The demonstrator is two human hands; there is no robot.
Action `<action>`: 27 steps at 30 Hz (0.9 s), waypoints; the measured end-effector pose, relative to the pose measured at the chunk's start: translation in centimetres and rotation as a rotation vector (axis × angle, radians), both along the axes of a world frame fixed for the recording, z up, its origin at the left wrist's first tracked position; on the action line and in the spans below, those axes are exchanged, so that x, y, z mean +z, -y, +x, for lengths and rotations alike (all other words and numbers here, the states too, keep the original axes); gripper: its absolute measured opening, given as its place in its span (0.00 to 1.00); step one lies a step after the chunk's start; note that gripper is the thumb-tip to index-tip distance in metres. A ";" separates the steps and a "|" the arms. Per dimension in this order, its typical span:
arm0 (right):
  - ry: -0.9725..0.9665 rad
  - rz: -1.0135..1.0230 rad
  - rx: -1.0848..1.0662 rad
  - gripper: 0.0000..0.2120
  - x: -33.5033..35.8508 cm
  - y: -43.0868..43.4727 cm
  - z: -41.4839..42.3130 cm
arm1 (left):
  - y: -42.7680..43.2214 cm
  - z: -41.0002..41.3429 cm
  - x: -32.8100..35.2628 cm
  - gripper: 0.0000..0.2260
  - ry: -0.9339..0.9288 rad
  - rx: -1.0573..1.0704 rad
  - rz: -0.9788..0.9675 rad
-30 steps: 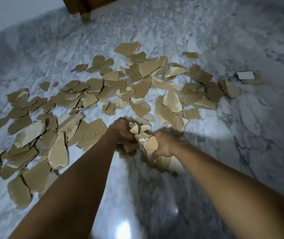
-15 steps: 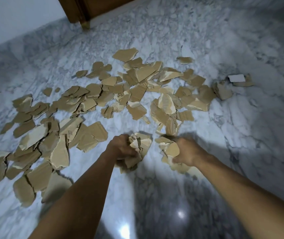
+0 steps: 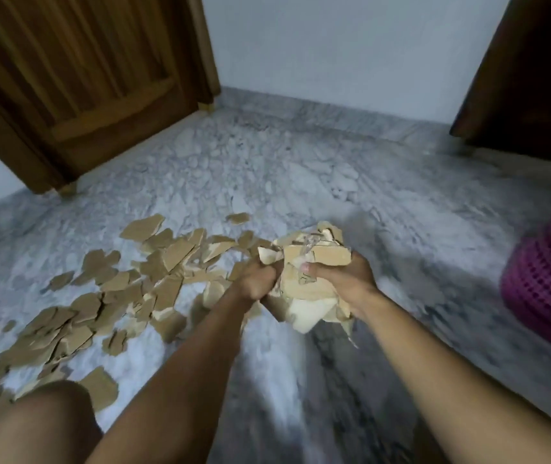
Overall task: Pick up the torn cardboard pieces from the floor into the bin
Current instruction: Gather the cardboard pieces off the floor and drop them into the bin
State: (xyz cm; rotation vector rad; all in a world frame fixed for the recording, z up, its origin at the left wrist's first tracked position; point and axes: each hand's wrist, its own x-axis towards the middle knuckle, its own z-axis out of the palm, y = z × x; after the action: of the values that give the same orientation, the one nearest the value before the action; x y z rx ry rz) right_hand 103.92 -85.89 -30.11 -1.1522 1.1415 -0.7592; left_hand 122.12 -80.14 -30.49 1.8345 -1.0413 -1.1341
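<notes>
A bundle of torn cardboard pieces (image 3: 310, 262) is held above the marble floor between both my hands. My left hand (image 3: 257, 279) clamps its left side and my right hand (image 3: 351, 279) clamps its right side, thumb across the front. Many more brown torn pieces (image 3: 100, 303) lie scattered on the floor to the left and behind my hands. A pink mesh bin (image 3: 548, 283) stands at the right edge, partly cut off, an arm's length right of the bundle.
A wooden door (image 3: 76, 78) stands at the back left and a dark wooden panel (image 3: 535, 72) at the back right, with a pale wall between. My knee (image 3: 33, 426) shows at the bottom left. Grey marble floor (image 3: 401, 202) lies between bundle and bin.
Both hands brought their handfuls together and lifted them off the floor as one bundle. The view swung up and right, bringing the doors, wall and pink bin into sight.
</notes>
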 end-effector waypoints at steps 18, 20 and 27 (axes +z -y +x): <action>0.074 -0.128 -0.465 0.18 17.4 12.6 -27.8 | 20.0 -27.8 20.2 0.16 -0.070 -0.723 -0.281; 0.065 -0.147 -0.516 0.18 17.5 14.1 -31.7 | 22.3 -31.8 20.1 0.16 -0.085 -0.731 -0.318; -0.075 -0.140 -0.612 0.30 15.2 19.3 -42.4 | 29.8 -43.3 16.7 0.20 -0.118 -0.575 -0.375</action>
State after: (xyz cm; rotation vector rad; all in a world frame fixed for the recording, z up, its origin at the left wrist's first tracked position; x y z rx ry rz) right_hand 61.49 -105.23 -14.93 -0.9494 1.5495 -1.2864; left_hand 78.80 -109.99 -13.77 1.1887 -1.6429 -1.2401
